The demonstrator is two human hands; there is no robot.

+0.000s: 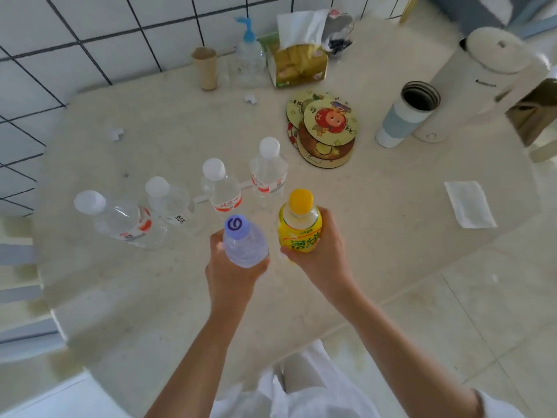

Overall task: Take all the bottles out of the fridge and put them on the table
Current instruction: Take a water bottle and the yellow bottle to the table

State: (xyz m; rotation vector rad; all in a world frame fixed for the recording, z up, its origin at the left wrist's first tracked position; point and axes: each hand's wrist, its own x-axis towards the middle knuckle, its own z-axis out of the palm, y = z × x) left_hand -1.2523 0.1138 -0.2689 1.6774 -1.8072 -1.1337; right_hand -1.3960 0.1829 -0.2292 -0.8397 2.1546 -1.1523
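Note:
My left hand (230, 277) grips a clear water bottle with a purple cap (242, 241) above the cream table (150, 285). My right hand (324, 251) grips a yellow-labelled drink bottle with an orange cap (300, 223) beside it. Both bottles are upright over the table's middle. Behind them stand several clear water bottles with white caps in a row: one far left (117, 218), one (167, 200), one (220, 188) and one (268, 171). The fridge is out of view.
Round picture coasters (325, 131) lie stacked behind the row. A grey-and-white cup (407, 113) and a white kettle (482, 70) stand at the right. A tissue box (297, 60), pump bottle (250, 52) and cardboard tube (205, 67) line the tiled wall. A white paper (468, 203) lies right.

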